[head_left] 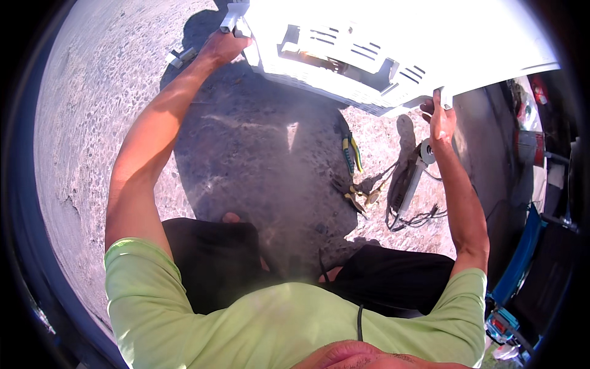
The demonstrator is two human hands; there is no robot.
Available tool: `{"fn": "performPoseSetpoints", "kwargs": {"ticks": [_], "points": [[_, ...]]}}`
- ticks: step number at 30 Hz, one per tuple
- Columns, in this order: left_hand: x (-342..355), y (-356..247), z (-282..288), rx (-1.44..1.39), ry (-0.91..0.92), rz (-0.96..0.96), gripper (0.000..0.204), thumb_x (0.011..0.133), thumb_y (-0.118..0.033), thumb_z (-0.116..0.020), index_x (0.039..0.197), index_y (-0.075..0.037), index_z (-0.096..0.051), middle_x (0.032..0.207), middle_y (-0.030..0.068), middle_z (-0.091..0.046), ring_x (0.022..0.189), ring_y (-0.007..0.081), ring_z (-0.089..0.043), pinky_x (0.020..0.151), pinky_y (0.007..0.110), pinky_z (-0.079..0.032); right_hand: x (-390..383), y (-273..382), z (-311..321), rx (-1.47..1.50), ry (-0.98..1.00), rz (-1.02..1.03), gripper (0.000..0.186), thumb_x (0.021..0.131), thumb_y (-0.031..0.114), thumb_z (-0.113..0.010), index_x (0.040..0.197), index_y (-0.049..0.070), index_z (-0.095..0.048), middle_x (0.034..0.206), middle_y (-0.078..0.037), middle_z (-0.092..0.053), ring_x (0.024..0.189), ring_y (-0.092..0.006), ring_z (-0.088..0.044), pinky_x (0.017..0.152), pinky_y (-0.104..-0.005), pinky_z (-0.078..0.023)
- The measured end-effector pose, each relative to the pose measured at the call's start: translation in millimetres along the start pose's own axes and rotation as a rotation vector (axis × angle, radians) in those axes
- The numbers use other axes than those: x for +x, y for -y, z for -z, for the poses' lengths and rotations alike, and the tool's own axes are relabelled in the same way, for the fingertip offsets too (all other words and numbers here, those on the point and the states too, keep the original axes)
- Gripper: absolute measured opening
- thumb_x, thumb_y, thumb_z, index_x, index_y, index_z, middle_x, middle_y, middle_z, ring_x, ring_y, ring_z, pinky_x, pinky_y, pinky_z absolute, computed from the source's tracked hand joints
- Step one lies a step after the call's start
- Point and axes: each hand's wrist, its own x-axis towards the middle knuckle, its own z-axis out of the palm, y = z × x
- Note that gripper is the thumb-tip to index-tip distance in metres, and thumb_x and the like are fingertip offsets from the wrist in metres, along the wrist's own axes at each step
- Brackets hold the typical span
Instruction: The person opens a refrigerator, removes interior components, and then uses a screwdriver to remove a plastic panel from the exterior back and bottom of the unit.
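A large white slotted housing (279, 72), like an appliance casing, is held up at the far side, its upper face washed out by glare. Its near edge shows cut-out slots and a wide opening with something brownish inside. My left hand (228, 47) is closed on its left corner, by a small white bracket-like end. At the right corner, my right hand (441, 122) grips the edge, thumb up and fingers partly hidden beneath. Below that hand an angle grinder (410, 187) with a pale disc lies on the ground.
Green-and-yellow-handled pliers (349, 154) and another pair of pliers (356, 195) lie left of the grinder. A small white offcut (180, 58) rests near my left forearm. Black cord (424, 216) coils beside the grinder. A blue-edged folding chair (519, 258) stands at the right.
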Motion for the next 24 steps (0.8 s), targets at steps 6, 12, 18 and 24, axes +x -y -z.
{"fn": "performPoseSetpoints", "kwargs": {"ticks": [6,12,18,24], "points": [[0.5,5.6,-2.3,-0.232,0.035,-0.064,0.045,0.086,-0.039,-0.066,0.108,0.000,-0.066,0.098,0.0135,-0.071,0.092,0.0224,-0.067,0.082,0.036,-0.051,1.5,-2.5,1.1,-0.009,-0.002,0.038,0.055,0.094,0.044,-0.067,0.120,-0.003,-0.058,0.097,-0.013,-0.068,0.083,-0.0203,-0.070,0.069,-0.0322,-0.055],[-16.2,2.1,1.3,-0.483,0.078,-0.057,0.043,0.089,-0.037,-0.068,0.111,-0.001,-0.064,0.092,0.0065,-0.068,0.085,0.0119,-0.063,0.071,0.028,-0.049,-0.2,-2.6,0.8,-0.040,0.023,0.048,0.047,0.096,0.040,-0.066,0.121,0.001,-0.059,0.095,-0.011,-0.069,0.081,-0.0184,-0.070,0.068,-0.0306,-0.054],[-26.6,-5.3,4.7,-0.352,0.121,-0.061,0.057,0.093,-0.050,-0.063,0.126,-0.004,-0.057,0.111,0.0073,-0.068,0.096,0.0171,-0.067,0.079,0.033,-0.051,-6.6,-6.3,10.6,-0.114,-0.010,0.103,0.051,0.091,0.048,-0.068,0.106,0.000,-0.061,0.089,-0.008,-0.070,0.077,-0.0151,-0.068,0.069,-0.0292,-0.053],[-10.1,12.7,4.7,-0.265,0.025,-0.016,0.058,0.093,-0.051,-0.065,0.125,-0.003,-0.058,0.107,0.0076,-0.069,0.091,0.0166,-0.067,0.075,0.031,-0.052,-13.8,12.7,3.9,-0.122,-0.001,0.081,0.057,0.090,0.051,-0.067,0.115,0.000,-0.060,0.096,-0.009,-0.070,0.085,-0.0161,-0.068,0.077,-0.0315,-0.052]]}}
